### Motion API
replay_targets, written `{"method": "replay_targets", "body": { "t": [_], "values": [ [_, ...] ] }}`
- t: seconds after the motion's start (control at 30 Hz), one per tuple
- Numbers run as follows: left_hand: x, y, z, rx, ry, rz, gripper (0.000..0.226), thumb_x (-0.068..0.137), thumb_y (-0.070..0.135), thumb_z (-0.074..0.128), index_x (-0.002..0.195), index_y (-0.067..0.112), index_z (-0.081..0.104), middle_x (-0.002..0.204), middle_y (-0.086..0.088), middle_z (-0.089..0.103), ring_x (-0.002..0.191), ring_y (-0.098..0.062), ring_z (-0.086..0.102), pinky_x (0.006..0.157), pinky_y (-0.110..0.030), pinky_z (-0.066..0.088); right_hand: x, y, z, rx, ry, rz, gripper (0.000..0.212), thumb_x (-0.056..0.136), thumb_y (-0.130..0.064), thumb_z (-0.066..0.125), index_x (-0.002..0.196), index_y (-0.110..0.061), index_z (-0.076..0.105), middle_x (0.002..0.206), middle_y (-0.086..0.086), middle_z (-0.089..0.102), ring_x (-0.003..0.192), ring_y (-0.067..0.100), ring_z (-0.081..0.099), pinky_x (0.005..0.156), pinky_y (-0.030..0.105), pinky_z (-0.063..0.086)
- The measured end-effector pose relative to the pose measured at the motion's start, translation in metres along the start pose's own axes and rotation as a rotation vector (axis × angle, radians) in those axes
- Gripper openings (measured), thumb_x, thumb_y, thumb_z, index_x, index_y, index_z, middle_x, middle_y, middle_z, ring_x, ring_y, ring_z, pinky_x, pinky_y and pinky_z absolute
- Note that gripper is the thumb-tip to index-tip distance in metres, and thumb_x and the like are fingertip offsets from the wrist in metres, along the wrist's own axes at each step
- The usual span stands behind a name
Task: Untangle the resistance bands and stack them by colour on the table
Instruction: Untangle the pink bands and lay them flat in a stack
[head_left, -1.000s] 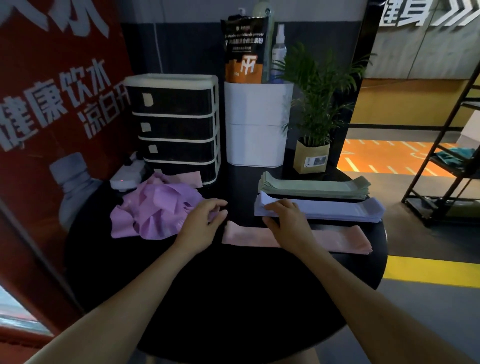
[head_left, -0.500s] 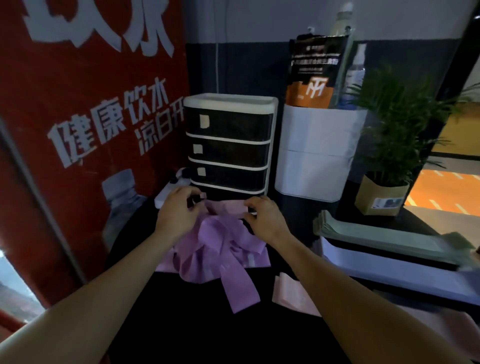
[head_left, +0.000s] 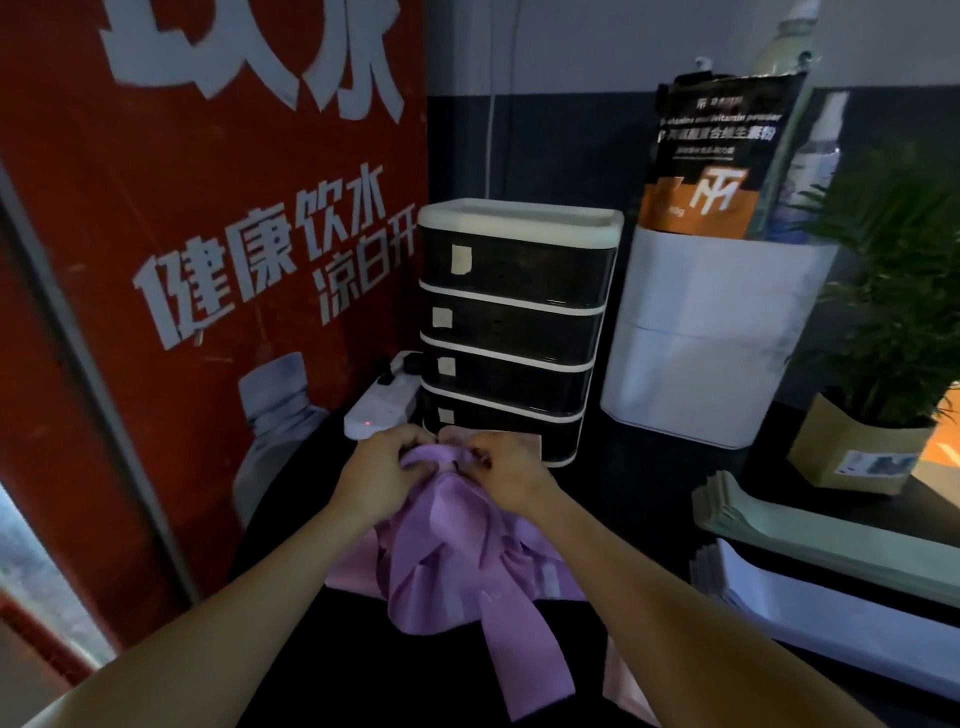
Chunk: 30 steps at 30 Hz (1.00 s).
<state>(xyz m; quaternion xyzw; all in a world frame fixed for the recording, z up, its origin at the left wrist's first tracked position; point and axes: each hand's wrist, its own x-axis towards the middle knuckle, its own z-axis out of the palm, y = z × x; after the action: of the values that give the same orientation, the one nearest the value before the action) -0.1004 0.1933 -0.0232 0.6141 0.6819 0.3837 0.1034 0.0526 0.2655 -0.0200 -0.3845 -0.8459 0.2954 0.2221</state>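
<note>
Purple tangle (head_left: 457, 551) now lifted, both hands (head_left: 382, 470) (head_left: 506, 475) pinching its top (closer together).

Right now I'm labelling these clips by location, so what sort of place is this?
Probably a gym or fitness studio. Resistance bands are sorted on the table: a tangled purple bundle and a flat green stack. A supplement powder pouch stands behind, and a red drinking-water poster covers the wall.

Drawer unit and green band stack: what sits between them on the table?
In the head view, only bare black table lies between the drawer unit and the green band stack; the white bin stands further back.
</note>
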Motion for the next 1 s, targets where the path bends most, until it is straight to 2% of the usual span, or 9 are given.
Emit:
{"method": "replay_targets", "body": {
  "t": [0.1, 0.17, 0.23, 0.33, 0.4, 0.6, 0.7, 0.83, 1.0],
  "values": [
    [-0.01, 0.0, -0.003, -0.071, 0.023, 0.042, 0.034, 0.077, 0.005, 0.068, 0.071, 0.037, 0.06, 0.075, 0.025, 0.065, 0.072, 0.008, 0.058, 0.062, -0.006, 0.039, -0.006, 0.0, -0.004, 0.041, -0.017, -0.02, 0.014, 0.088, -0.006, 0.056, 0.091, 0.0, 0.069, 0.061, -0.012, 0.05, 0.058, 0.0, 0.045, 0.058, 0.011, 0.034],
    [-0.017, -0.002, -0.005, -0.112, 0.028, 0.067, 0.035, 0.074, -0.001, 0.069, 0.073, 0.034, 0.062, 0.081, 0.028, 0.064, 0.077, 0.008, 0.059, 0.067, -0.005, 0.04, -0.014, -0.001, -0.011, 0.155, -0.062, -0.029, 0.024, 0.085, 0.007, 0.053, 0.103, 0.003, 0.067, 0.084, -0.003, 0.065, 0.073, -0.005, 0.057, 0.068, 0.006, 0.042],
    [-0.024, -0.002, -0.007, -0.113, 0.014, 0.127, 0.033, 0.073, -0.003, 0.071, 0.075, 0.03, 0.067, 0.087, 0.022, 0.063, 0.078, 0.006, 0.058, 0.069, -0.006, 0.039, -0.021, -0.006, -0.021, 0.385, -0.08, 0.012, 0.033, 0.084, 0.013, 0.05, 0.113, 0.005, 0.063, 0.108, 0.008, 0.066, 0.096, 0.007, 0.062, 0.082, 0.01, 0.046],
    [-0.032, 0.001, -0.009, -0.108, -0.024, 0.181, 0.038, 0.071, -0.003, 0.073, 0.085, 0.032, 0.068, 0.084, 0.02, 0.062, 0.072, 0.004, 0.058, 0.065, -0.007, 0.039, -0.022, -0.014, -0.029, 0.647, -0.035, 0.092, 0.018, 0.089, 0.001, 0.053, 0.096, -0.006, 0.069, 0.087, 0.001, 0.07, 0.078, 0.008, 0.062, 0.073, 0.015, 0.049],
    [-0.036, 0.002, -0.009, -0.106, -0.027, 0.176, 0.048, 0.068, -0.006, 0.073, 0.091, 0.036, 0.066, 0.08, 0.027, 0.062, 0.069, 0.007, 0.059, 0.065, -0.007, 0.04, -0.018, -0.02, -0.028, 0.505, -0.015, 0.103, 0.012, 0.09, -0.013, 0.058, 0.089, -0.011, 0.07, 0.073, -0.001, 0.065, 0.068, 0.01, 0.055, 0.065, 0.017, 0.045],
    [-0.053, -0.002, -0.011, -0.106, 0.009, 0.209, 0.043, 0.06, 0.005, 0.068, 0.086, 0.04, 0.067, 0.087, 0.033, 0.062, 0.084, 0.006, 0.061, 0.075, -0.006, 0.043, -0.017, -0.021, -0.002, 0.078, -0.09, 0.024, 0.02, 0.088, -0.02, 0.063, 0.101, -0.007, 0.071, 0.102, 0.009, 0.071, 0.087, 0.013, 0.062, 0.067, 0.005, 0.039],
    [-0.063, -0.008, -0.012, -0.075, -0.015, 0.209, 0.035, 0.06, 0.017, 0.064, 0.085, 0.041, 0.064, 0.087, 0.036, 0.062, 0.084, 0.009, 0.061, 0.076, -0.008, 0.045, -0.026, -0.014, 0.003, -0.004, -0.127, 0.0, 0.017, 0.084, -0.019, 0.067, 0.095, -0.007, 0.074, 0.098, 0.009, 0.072, 0.087, 0.016, 0.065, 0.067, 0.004, 0.038],
    [-0.071, -0.017, -0.01, -0.056, -0.075, 0.165, 0.043, 0.063, 0.0, 0.074, 0.08, 0.038, 0.066, 0.083, 0.033, 0.064, 0.078, 0.008, 0.062, 0.072, -0.011, 0.047, -0.033, -0.017, 0.004, 0.002, -0.112, -0.008, 0.017, 0.083, -0.02, 0.069, 0.092, -0.007, 0.075, 0.082, 0.0, 0.07, 0.069, 0.003, 0.055, 0.06, 0.0, 0.036],
    [-0.074, -0.024, -0.016, -0.097, -0.094, 0.138, 0.053, 0.063, -0.005, 0.076, 0.067, 0.047, 0.069, 0.079, 0.031, 0.066, 0.079, 0.01, 0.063, 0.075, -0.009, 0.046, -0.022, -0.026, -0.004, 0.021, 0.056, -0.009, 0.016, 0.087, -0.015, 0.063, 0.093, -0.004, 0.073, 0.09, 0.008, 0.072, 0.072, 0.01, 0.06, 0.065, 0.012, 0.044]
  ]
}}
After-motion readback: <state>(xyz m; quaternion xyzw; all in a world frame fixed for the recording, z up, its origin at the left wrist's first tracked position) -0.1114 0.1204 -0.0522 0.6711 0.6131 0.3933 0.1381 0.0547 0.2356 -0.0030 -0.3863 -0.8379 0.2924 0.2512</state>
